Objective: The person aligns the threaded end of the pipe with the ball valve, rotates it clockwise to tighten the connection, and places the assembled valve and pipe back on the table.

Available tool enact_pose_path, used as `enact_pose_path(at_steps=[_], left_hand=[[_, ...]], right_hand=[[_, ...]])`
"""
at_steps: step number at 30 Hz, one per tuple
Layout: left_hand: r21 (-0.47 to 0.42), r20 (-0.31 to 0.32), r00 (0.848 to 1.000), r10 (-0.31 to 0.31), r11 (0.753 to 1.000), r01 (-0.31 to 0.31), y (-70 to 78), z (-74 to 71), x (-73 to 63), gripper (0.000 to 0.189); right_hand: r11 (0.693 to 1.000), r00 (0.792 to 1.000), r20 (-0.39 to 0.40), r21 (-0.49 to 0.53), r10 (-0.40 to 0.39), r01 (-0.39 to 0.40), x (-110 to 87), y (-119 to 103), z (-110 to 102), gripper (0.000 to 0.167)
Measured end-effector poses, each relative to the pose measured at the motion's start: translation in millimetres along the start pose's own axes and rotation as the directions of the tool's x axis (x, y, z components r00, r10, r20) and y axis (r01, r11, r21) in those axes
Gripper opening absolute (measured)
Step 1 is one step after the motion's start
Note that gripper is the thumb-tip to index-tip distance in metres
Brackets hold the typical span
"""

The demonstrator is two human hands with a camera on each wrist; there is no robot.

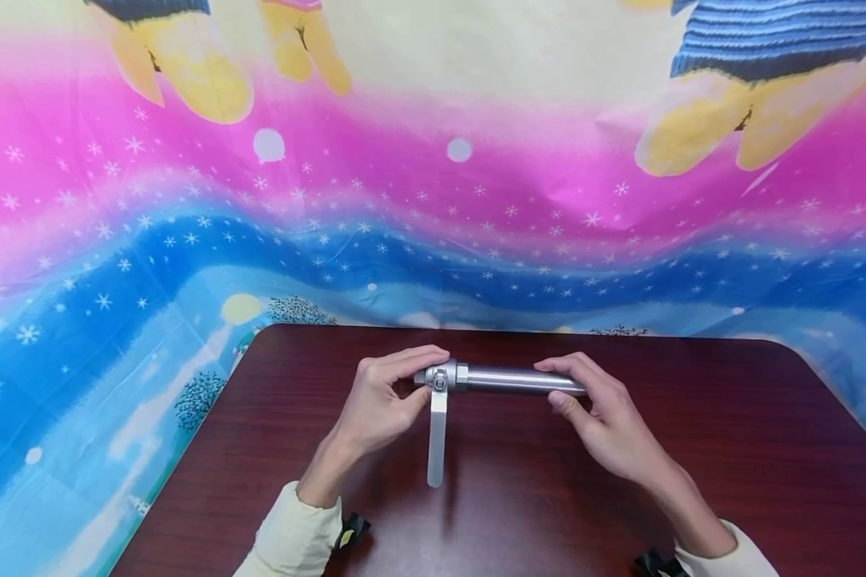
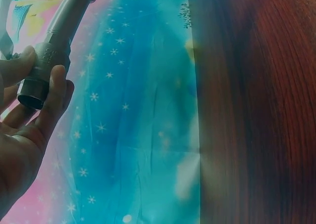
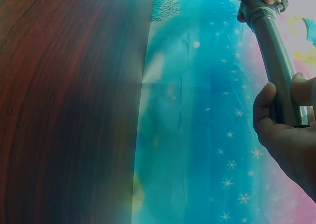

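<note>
A steel ball valve [image 1: 440, 375] is joined at its right side to a smooth metal pipe [image 1: 508, 379]; the two lie level above the table. Its flat lever handle [image 1: 437, 441] points toward the person. My left hand [image 1: 384, 405] grips the valve body at its left end, thumb in front and fingers behind. In the left wrist view the valve's open round end [image 2: 32, 96] shows between thumb and fingers. My right hand [image 1: 606, 417] holds the pipe near its right end, thumb on the near side. The right wrist view shows the pipe [image 3: 276, 61] running up to the valve.
A dark red-brown wooden table [image 1: 548, 497] with rounded far corners lies beneath the hands. Behind it hangs a cloth [image 1: 404, 200] printed in pink and blue with snowflakes. Black straps [image 1: 351, 530] sit by the pale sleeves [image 1: 292, 529].
</note>
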State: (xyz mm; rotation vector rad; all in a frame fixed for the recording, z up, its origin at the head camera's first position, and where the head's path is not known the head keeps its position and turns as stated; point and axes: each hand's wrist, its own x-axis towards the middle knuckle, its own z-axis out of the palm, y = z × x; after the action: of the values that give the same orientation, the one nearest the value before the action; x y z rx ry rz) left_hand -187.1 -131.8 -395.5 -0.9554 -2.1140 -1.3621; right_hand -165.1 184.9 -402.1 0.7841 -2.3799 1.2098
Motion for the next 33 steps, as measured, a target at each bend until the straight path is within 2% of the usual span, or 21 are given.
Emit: enact_pose_path(at_steps=[6,11,15,19,27,33], left_hand=[[0.013,0.001,1.0,0.028,1.0,-0.028,-1.6,0.1,0.7,0.05],[0.014,-0.003,0.999,0.037,0.999,-0.036,-4.0,0.4,0.4,0.051],[0.012,-0.005,0.999,0.035,0.999,-0.035,-4.8,0.8,-0.3,0.05],[0.002,-0.007,1.0,0.005,1.0,-0.005,-2.9,0.7,-0.9,0.049],[-0.005,-0.007,0.999,-0.035,0.999,0.035,-0.5,0.7,-1.4,0.048],[-0.015,-0.009,0.999,-0.034,0.999,0.034,-1.2,0.8,-1.4,0.048]], right_hand=[[0.996,0.996,0.052,0.032,0.077,-0.079,-0.1,-0.7,-2.4,0.039],[0.993,0.993,0.074,0.069,0.088,-0.093,0.2,-1.5,-2.0,0.037],[0.995,0.996,0.072,0.086,0.052,-0.059,-0.4,-1.5,-1.1,0.044],[0.999,0.999,0.053,0.054,0.004,-0.007,-0.9,-1.3,-1.0,0.051],[0.999,0.999,0.028,0.021,-0.039,0.038,-0.1,-0.9,0.2,0.051],[0.997,0.997,0.008,-0.009,-0.071,0.071,0.5,-1.0,-0.2,0.053]])
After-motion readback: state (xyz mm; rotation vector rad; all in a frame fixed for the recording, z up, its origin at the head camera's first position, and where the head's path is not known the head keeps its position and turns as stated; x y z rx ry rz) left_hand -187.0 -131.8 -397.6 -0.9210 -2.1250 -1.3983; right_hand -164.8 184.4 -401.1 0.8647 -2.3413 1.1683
